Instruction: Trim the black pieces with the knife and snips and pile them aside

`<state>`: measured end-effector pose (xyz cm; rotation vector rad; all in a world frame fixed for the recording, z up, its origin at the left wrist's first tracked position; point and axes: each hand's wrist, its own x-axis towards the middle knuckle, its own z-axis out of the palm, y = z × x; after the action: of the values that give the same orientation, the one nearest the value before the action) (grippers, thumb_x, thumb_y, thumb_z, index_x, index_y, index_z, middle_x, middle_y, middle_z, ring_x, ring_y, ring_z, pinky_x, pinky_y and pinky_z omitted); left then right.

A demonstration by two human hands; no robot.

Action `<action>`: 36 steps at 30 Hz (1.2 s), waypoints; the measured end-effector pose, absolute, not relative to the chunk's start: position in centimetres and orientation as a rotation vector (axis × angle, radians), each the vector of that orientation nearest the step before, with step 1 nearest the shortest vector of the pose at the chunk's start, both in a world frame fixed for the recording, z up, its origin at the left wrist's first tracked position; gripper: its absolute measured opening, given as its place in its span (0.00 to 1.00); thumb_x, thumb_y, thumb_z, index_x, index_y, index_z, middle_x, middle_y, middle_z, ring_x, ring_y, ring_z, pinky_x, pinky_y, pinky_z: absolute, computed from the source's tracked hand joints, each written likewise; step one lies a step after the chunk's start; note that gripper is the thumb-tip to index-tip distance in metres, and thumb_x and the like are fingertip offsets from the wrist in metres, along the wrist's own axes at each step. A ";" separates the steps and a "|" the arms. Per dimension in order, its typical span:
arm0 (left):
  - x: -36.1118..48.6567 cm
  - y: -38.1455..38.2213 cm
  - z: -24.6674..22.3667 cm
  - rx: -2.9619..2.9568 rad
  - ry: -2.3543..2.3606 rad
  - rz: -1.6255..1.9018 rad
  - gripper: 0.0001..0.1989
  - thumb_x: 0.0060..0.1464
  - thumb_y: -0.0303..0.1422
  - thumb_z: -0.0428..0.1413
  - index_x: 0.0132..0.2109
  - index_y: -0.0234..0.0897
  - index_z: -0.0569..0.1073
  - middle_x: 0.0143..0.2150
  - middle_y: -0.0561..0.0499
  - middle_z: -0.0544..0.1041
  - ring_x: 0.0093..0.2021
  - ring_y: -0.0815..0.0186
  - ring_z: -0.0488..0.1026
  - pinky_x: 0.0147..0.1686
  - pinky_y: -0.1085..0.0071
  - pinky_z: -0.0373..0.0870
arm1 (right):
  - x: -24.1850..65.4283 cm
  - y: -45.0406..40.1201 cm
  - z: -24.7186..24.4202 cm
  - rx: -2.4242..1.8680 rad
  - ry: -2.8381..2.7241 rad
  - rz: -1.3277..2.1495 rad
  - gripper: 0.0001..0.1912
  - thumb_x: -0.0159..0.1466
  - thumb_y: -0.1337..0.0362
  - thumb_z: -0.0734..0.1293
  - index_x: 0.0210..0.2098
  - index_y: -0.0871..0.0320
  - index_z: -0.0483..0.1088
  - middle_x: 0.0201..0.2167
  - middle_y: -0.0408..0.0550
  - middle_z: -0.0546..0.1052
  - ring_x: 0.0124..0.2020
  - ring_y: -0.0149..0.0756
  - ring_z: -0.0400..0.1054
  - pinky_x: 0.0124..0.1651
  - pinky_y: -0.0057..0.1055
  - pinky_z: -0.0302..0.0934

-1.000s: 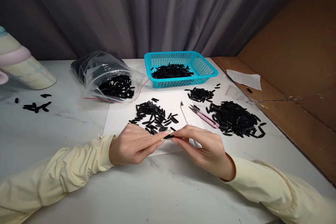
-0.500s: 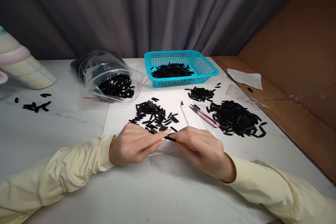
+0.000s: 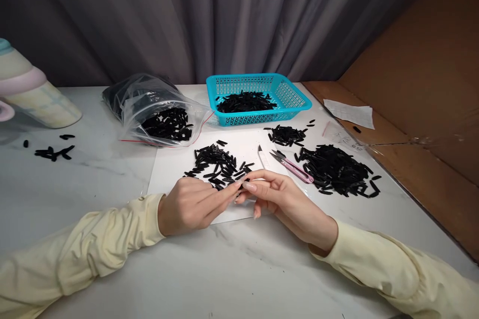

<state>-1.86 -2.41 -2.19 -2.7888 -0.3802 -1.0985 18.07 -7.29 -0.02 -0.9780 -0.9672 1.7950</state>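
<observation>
My left hand [image 3: 198, 203] and my right hand [image 3: 290, 202] meet over the front of a white sheet [image 3: 164, 172]. Pinched between their fingertips is a small black strip [image 3: 245, 183], mostly covered by the fingers. My left index finger points straight at it, while my right thumb and forefinger close on its other end. Just beyond the hands lies a loose pile of black strips [image 3: 215, 159]. A craft knife [image 3: 263, 157] with a white handle and pink thread snips [image 3: 294, 167] rest beside that pile, blades pointing away.
A turquoise basket [image 3: 258, 118] holding black strips stands at the back. To its left lies an open zip bag [image 3: 168, 124] of them. A larger heap [image 3: 337, 167] is at right, a smaller one [image 3: 288, 134] behind it. A pastel tumbler [image 3: 48, 102] stands far left.
My right hand has turned, its thumb now on top and its lower fingers opened out. The black strip, which showed lengthwise before, is now mostly hidden. My left hand has hardly moved.
</observation>
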 end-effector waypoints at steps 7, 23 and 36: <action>-1.3 -2.6 -2.0 -2.968 -0.770 -1.396 0.10 0.57 0.29 0.54 0.46 0.32 0.71 0.15 0.60 0.68 0.15 0.76 0.63 0.21 0.81 0.63 | 18.4 -7.5 -0.4 -1.069 -1.342 1.483 0.12 0.63 0.64 0.64 0.46 0.55 0.73 0.31 0.45 0.69 0.25 0.26 0.64 0.25 0.23 0.64; -1.0 -3.6 -0.9 -3.532 -1.318 -1.388 0.12 0.55 0.28 0.53 0.41 0.29 0.79 0.15 0.59 0.56 0.16 0.76 0.49 0.14 0.77 0.47 | 18.3 -8.5 -0.9 -1.167 -1.574 0.977 0.05 0.59 0.68 0.68 0.36 0.58 0.68 0.31 0.46 0.74 0.30 0.31 0.71 0.32 0.27 0.69; -1.3 -3.4 -1.2 -3.577 -1.238 -1.515 0.13 0.56 0.26 0.51 0.45 0.29 0.78 0.14 0.59 0.56 0.15 0.77 0.51 0.12 0.79 0.50 | 18.2 -7.9 -0.3 -0.929 -1.189 1.658 0.09 0.63 0.63 0.65 0.35 0.64 0.71 0.33 0.54 0.77 0.31 0.36 0.74 0.23 0.24 0.67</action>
<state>-1.29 -3.35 -1.21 -3.5771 -1.2376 -1.5154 18.22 -7.92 -0.31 -0.9294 -1.1892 1.6582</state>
